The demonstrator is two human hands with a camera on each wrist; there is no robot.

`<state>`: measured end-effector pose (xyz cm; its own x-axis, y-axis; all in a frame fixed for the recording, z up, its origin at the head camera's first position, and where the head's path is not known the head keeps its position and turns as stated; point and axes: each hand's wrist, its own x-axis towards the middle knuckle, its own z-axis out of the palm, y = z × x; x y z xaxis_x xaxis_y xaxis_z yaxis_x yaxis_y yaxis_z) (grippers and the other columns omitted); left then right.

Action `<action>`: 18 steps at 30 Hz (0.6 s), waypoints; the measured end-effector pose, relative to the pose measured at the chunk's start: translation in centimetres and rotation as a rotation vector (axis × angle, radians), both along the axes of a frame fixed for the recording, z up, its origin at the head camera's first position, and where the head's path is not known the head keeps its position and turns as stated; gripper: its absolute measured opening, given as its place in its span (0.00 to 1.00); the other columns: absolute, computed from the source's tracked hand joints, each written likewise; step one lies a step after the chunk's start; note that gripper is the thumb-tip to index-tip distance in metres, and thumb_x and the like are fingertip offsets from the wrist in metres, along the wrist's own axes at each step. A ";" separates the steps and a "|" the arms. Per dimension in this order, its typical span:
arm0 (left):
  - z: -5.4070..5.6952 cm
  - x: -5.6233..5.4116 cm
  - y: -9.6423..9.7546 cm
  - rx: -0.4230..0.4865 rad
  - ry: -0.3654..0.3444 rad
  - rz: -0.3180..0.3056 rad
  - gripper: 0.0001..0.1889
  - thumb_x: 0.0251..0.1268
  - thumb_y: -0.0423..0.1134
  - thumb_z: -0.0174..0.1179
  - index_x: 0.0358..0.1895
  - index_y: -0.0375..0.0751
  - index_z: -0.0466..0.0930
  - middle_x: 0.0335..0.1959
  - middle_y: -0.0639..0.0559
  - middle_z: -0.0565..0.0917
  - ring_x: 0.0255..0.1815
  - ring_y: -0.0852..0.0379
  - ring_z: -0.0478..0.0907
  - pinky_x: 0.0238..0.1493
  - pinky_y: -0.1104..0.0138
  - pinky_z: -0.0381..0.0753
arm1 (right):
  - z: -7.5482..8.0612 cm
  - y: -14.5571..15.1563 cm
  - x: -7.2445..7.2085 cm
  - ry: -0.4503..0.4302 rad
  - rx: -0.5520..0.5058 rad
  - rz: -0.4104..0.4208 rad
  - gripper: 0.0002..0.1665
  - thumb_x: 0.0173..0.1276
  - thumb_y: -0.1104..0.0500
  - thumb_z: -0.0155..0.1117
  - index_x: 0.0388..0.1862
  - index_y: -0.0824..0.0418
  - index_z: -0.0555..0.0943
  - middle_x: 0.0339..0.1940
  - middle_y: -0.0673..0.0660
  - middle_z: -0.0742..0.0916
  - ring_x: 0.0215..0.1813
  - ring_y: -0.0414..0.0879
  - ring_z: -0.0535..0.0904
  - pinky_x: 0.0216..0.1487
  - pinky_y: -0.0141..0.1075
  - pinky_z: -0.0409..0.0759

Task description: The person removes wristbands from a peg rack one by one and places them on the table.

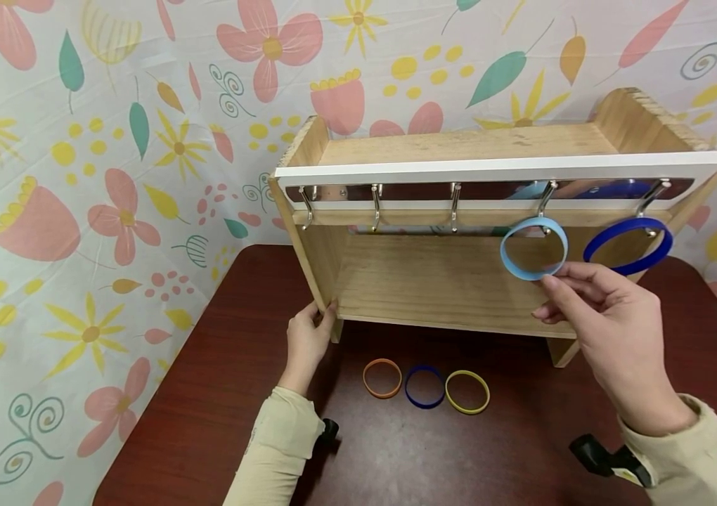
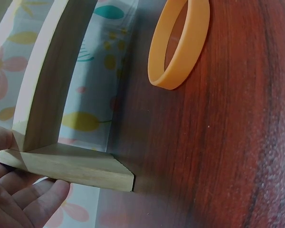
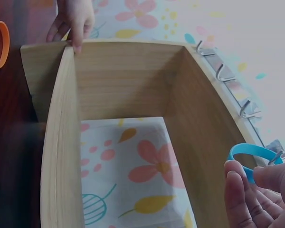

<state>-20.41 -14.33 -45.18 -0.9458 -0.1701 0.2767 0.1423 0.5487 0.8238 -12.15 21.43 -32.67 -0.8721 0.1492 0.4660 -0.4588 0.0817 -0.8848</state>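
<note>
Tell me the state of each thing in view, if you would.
Light blue band, pinched by the right hand
Upper dark blue band, on the rightmost hook
Lower dark blue band, lying flat
Orange band, lying flat
Yellow band, lying flat
Three left hooks, bare
Rack, standing on the table
Left hand, gripping the rack

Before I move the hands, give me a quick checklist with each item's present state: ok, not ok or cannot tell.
1. Right hand pinching the light blue band: ok.
2. Light blue band lined up with the second hook from the right: ok, they overlap in the head view.
3. That hook bearing the band's weight: cannot tell, since the fingers hold it.
4. Dark blue band on the rightmost hook: ok.
5. Left hand gripping the wooden shelf: ok, at its lower left corner.
6. Every band on a hook: not ok; orange, blue and yellow ones lie on the table.
</note>
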 end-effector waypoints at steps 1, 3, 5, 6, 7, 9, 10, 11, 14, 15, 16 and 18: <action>0.0 0.0 0.0 -0.001 0.001 0.000 0.12 0.71 0.45 0.59 0.47 0.41 0.86 0.34 0.45 0.88 0.31 0.53 0.85 0.24 0.65 0.81 | 0.0 0.0 0.0 0.002 -0.006 0.002 0.11 0.66 0.71 0.63 0.46 0.77 0.79 0.29 0.54 0.89 0.23 0.42 0.84 0.29 0.29 0.81; 0.0 0.0 0.0 -0.004 0.005 0.000 0.12 0.71 0.45 0.59 0.46 0.41 0.86 0.34 0.45 0.88 0.30 0.53 0.85 0.24 0.64 0.81 | 0.1 0.0 0.1 0.010 -0.040 0.020 0.12 0.66 0.72 0.63 0.46 0.78 0.78 0.29 0.55 0.89 0.24 0.43 0.84 0.30 0.30 0.81; 0.0 0.0 0.0 -0.005 0.006 0.001 0.12 0.71 0.44 0.59 0.47 0.41 0.86 0.34 0.44 0.88 0.30 0.53 0.85 0.24 0.64 0.81 | 0.1 0.0 0.1 0.016 -0.057 0.027 0.13 0.66 0.72 0.63 0.47 0.79 0.78 0.29 0.55 0.89 0.24 0.43 0.84 0.30 0.30 0.81; 0.0 0.0 0.0 -0.007 0.006 0.002 0.12 0.71 0.44 0.59 0.46 0.41 0.86 0.33 0.44 0.88 0.30 0.53 0.85 0.24 0.64 0.81 | 0.1 0.0 0.2 0.019 -0.063 0.028 0.13 0.66 0.72 0.62 0.47 0.79 0.78 0.29 0.55 0.89 0.24 0.43 0.84 0.30 0.31 0.81; 0.0 0.0 0.0 -0.007 0.005 0.002 0.12 0.71 0.44 0.59 0.47 0.41 0.86 0.33 0.44 0.88 0.30 0.53 0.85 0.24 0.64 0.81 | 0.1 0.0 0.2 0.021 -0.066 0.028 0.13 0.66 0.72 0.62 0.47 0.79 0.77 0.29 0.55 0.89 0.24 0.43 0.84 0.30 0.31 0.81; 0.0 0.0 0.0 -0.006 0.005 0.001 0.12 0.71 0.44 0.59 0.47 0.41 0.86 0.33 0.44 0.88 0.30 0.53 0.85 0.24 0.64 0.81 | 0.1 0.0 0.2 0.025 -0.064 0.023 0.13 0.67 0.72 0.62 0.47 0.79 0.77 0.29 0.55 0.89 0.25 0.43 0.85 0.31 0.31 0.82; 0.0 0.0 0.0 -0.006 0.005 0.001 0.12 0.71 0.44 0.59 0.47 0.41 0.86 0.33 0.44 0.88 0.30 0.53 0.85 0.24 0.64 0.81 | 0.2 0.0 0.3 0.026 -0.063 0.020 0.13 0.67 0.72 0.62 0.48 0.79 0.77 0.29 0.55 0.89 0.25 0.43 0.85 0.31 0.31 0.82; 0.0 0.0 0.0 -0.006 0.007 0.000 0.12 0.71 0.44 0.59 0.47 0.41 0.86 0.33 0.44 0.88 0.31 0.53 0.85 0.25 0.64 0.81 | 0.2 0.0 0.3 0.028 -0.061 0.015 0.12 0.67 0.72 0.62 0.47 0.79 0.78 0.29 0.55 0.89 0.25 0.43 0.85 0.31 0.31 0.82; -0.1 0.0 0.0 -0.002 0.011 -0.003 0.12 0.71 0.44 0.59 0.47 0.40 0.86 0.34 0.44 0.88 0.31 0.53 0.85 0.25 0.65 0.81 | 0.3 0.0 0.3 0.038 -0.078 0.016 0.12 0.66 0.72 0.62 0.47 0.78 0.78 0.29 0.56 0.89 0.25 0.43 0.85 0.31 0.31 0.82; -0.1 0.0 0.0 -0.001 0.012 -0.003 0.12 0.71 0.44 0.59 0.47 0.40 0.86 0.34 0.44 0.88 0.31 0.53 0.85 0.25 0.65 0.81 | 0.3 0.0 0.3 0.042 -0.090 0.019 0.12 0.66 0.73 0.62 0.47 0.78 0.78 0.29 0.56 0.89 0.24 0.44 0.85 0.31 0.30 0.82; -0.1 0.0 0.0 0.000 0.011 -0.003 0.12 0.71 0.44 0.59 0.47 0.40 0.86 0.34 0.44 0.88 0.31 0.53 0.85 0.25 0.65 0.81 | 0.3 -0.1 0.3 0.044 -0.104 0.024 0.12 0.66 0.73 0.62 0.47 0.79 0.78 0.29 0.56 0.89 0.24 0.44 0.85 0.31 0.31 0.82; -0.1 0.0 0.0 0.002 0.011 -0.003 0.12 0.71 0.44 0.59 0.47 0.40 0.86 0.34 0.44 0.88 0.31 0.53 0.85 0.25 0.65 0.81 | 0.4 -0.1 0.3 0.051 -0.132 0.032 0.11 0.66 0.73 0.61 0.47 0.79 0.78 0.29 0.57 0.89 0.24 0.44 0.85 0.31 0.31 0.82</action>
<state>-20.42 -14.32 -45.23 -0.9431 -0.1680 0.2869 0.1532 0.5462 0.8235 -11.83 21.32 -32.28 -0.8533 0.1842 0.4878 -0.5037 -0.0492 -0.8625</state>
